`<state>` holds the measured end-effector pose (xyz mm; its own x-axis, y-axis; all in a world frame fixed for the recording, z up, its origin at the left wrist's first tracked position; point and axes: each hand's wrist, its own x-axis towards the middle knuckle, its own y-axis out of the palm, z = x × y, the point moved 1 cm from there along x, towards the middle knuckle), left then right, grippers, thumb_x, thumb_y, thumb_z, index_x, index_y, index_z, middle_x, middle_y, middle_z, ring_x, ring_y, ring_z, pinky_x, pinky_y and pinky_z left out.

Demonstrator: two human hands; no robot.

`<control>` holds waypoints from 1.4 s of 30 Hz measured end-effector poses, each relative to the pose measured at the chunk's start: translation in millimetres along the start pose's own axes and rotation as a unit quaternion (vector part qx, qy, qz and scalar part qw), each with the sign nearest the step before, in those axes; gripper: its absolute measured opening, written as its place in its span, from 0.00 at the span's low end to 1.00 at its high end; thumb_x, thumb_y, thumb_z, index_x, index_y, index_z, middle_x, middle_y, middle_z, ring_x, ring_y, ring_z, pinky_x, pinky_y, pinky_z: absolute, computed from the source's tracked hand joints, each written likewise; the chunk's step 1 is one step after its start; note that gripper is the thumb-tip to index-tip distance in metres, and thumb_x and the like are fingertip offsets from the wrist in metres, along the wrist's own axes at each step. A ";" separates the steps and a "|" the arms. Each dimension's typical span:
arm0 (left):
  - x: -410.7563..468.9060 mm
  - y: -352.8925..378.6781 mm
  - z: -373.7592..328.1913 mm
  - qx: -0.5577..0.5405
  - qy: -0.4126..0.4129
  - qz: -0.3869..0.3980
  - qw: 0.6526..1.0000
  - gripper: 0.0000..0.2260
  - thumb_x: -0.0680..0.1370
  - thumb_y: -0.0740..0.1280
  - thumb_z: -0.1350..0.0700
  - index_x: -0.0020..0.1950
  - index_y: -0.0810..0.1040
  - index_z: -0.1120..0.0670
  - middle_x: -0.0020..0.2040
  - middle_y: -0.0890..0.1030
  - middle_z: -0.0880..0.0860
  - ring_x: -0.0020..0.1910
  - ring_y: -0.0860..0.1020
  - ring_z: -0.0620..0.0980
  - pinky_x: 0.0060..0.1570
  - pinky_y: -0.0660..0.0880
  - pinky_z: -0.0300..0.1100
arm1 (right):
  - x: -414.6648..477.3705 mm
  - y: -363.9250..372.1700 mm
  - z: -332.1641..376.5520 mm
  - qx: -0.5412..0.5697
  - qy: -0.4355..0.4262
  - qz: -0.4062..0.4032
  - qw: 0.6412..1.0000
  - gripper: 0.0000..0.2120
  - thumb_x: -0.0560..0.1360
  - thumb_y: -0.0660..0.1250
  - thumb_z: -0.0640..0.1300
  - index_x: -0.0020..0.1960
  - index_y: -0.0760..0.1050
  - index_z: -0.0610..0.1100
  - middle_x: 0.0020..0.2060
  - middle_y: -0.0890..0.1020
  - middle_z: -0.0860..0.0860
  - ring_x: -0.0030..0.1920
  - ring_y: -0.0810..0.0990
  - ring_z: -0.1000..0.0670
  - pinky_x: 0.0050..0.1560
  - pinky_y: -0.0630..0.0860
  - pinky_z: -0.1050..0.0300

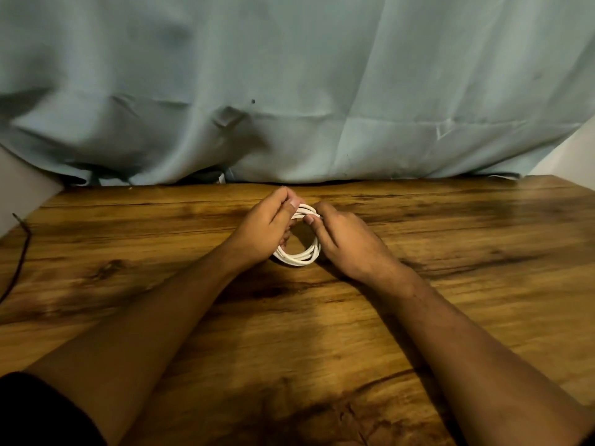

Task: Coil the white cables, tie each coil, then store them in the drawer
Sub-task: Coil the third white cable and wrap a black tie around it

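Observation:
A white cable coil [297, 258] of several loops is held just above the wooden table [450, 252], near its far middle. My left hand [264, 230] grips the coil's left side, thumb pressed on the top strands. My right hand [347, 243] holds the coil's right side, its thumb and fingertips pinching the strands at the top, close to the left thumb. Only the bottom arc and a short top section of the coil show; the hands hide the sides. No drawer is in view.
A pale blue curtain [289, 91] hangs right behind the table's far edge. A thin dark wire [19, 262] runs over the table's left edge. White wall shows at both far corners.

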<state>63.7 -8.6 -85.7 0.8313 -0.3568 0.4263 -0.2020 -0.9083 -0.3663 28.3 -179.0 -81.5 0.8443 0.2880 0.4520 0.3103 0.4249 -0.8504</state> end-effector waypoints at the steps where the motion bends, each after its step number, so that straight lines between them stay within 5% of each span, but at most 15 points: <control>1: 0.4 -0.3 0.1 -0.003 -0.006 0.003 1.000 0.11 0.88 0.56 0.55 0.56 0.71 0.62 0.33 0.69 0.51 0.28 0.67 0.48 0.28 0.68 0.45 | -0.9 -1.9 1.3 -0.006 -0.003 0.002 1.000 0.15 0.87 0.53 0.55 0.61 0.70 0.46 0.46 0.84 0.44 0.45 0.82 0.39 0.43 0.77 0.44; 5: 3.1 -0.4 3.8 -0.010 -0.011 0.008 1.000 0.08 0.87 0.57 0.54 0.51 0.71 0.54 0.33 0.69 0.50 0.28 0.66 0.50 0.31 0.65 0.48 | -0.6 -8.5 7.5 -0.092 -0.028 -0.018 0.995 0.16 0.86 0.53 0.55 0.69 0.66 0.49 0.58 0.82 0.46 0.52 0.83 0.41 0.47 0.79 0.47; 9: 2.1 -4.8 5.8 0.058 0.001 0.016 0.998 0.08 0.87 0.58 0.53 0.49 0.71 0.52 0.33 0.70 0.49 0.29 0.68 0.48 0.32 0.68 0.50 | 1.9 -2.7 14.0 -0.158 -0.029 0.006 0.987 0.13 0.87 0.53 0.52 0.62 0.68 0.45 0.48 0.82 0.47 0.45 0.83 0.41 0.41 0.74 0.49; 17: -3.4 -8.5 1.2 0.130 0.071 0.020 0.989 0.08 0.86 0.59 0.52 0.52 0.74 0.54 0.34 0.76 0.48 0.30 0.75 0.48 0.32 0.74 0.52 | -1.1 0.7 4.3 -0.024 -0.014 0.048 0.998 0.15 0.86 0.52 0.58 0.55 0.71 0.49 0.42 0.81 0.50 0.41 0.80 0.46 0.42 0.76 0.46; 20: -6.2 -15.4 1.7 0.272 0.126 0.010 0.954 0.07 0.85 0.60 0.46 0.59 0.73 0.46 0.46 0.83 0.49 0.44 0.81 0.52 0.43 0.77 0.53 | -0.5 0.4 2.6 -0.049 0.007 0.018 0.999 0.16 0.87 0.52 0.57 0.57 0.72 0.47 0.45 0.83 0.46 0.44 0.82 0.42 0.40 0.72 0.49; 23: -9.4 -12.6 -1.8 0.401 0.147 0.036 0.904 0.19 0.83 0.63 0.46 0.73 0.65 0.46 0.61 0.81 0.49 0.56 0.80 0.53 0.48 0.73 0.46 | -0.3 -2.3 -5.6 -0.069 0.037 -0.007 0.997 0.17 0.86 0.52 0.56 0.58 0.73 0.45 0.48 0.85 0.43 0.47 0.83 0.38 0.42 0.74 0.47; 29: -4.9 -4.9 -2.1 0.511 0.069 0.028 0.856 0.15 0.86 0.55 0.48 0.69 0.63 0.53 0.57 0.82 0.56 0.53 0.81 0.61 0.44 0.71 0.51 | -1.5 -2.1 -4.8 -0.074 0.042 0.003 0.996 0.17 0.87 0.52 0.56 0.57 0.72 0.45 0.46 0.84 0.43 0.45 0.82 0.38 0.40 0.70 0.50; 36: -6.1 -12.9 6.4 0.405 0.072 0.066 0.909 0.14 0.86 0.52 0.42 0.58 0.68 0.51 0.47 0.79 0.51 0.46 0.78 0.56 0.42 0.69 0.49 | -4.2 -1.7 -6.8 -0.052 0.022 0.021 0.998 0.16 0.87 0.52 0.57 0.55 0.71 0.47 0.41 0.81 0.50 0.39 0.79 0.47 0.38 0.71 0.51; 42: -2.3 -13.5 16.0 0.172 0.039 0.009 0.984 0.16 0.87 0.56 0.47 0.43 0.76 0.45 0.38 0.81 0.46 0.39 0.80 0.45 0.46 0.77 0.50 | -3.1 -3.0 -3.2 -0.074 0.010 0.016 0.997 0.16 0.86 0.52 0.57 0.57 0.70 0.45 0.47 0.84 0.42 0.46 0.82 0.37 0.42 0.76 0.45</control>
<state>72.8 7.9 -94.9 0.7838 -0.4006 0.4746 -0.0186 -0.7790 -0.6268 26.1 -183.9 -81.2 0.8623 0.2820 0.4205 0.3434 0.2845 -0.8950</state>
